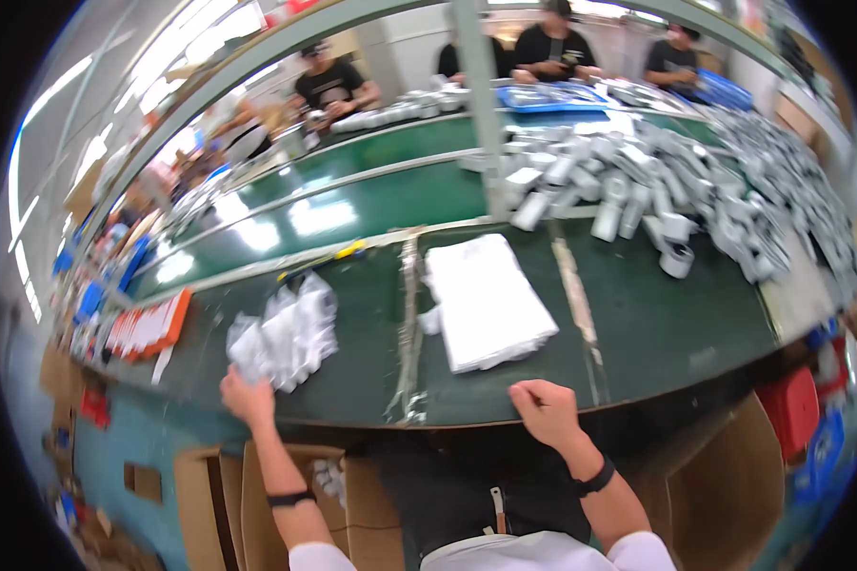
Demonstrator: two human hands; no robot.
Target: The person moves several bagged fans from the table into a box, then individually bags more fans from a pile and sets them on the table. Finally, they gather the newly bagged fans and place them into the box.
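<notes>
A row of white parts in clear plastic bags [290, 333] lies on the left of the dark green bench. My left hand [248, 398] is at the near left end of this row, its fingers closed on the edge of one bagged part. In front of me lies a stack of flat white plastic bags [490, 305], slightly askew. Just off the near right corner of that stack is my right hand [548, 411], curled into a fist above the bench edge. Whatever it may hold is hidden.
A large heap of loose white-grey parts [638, 181] covers the right side. An orange-and-white box [152, 325] sits at the left end, and a yellow-and-black tool [324, 257] behind the bagged row. Cardboard boxes [724, 476] stand below the bench. Several people sit across.
</notes>
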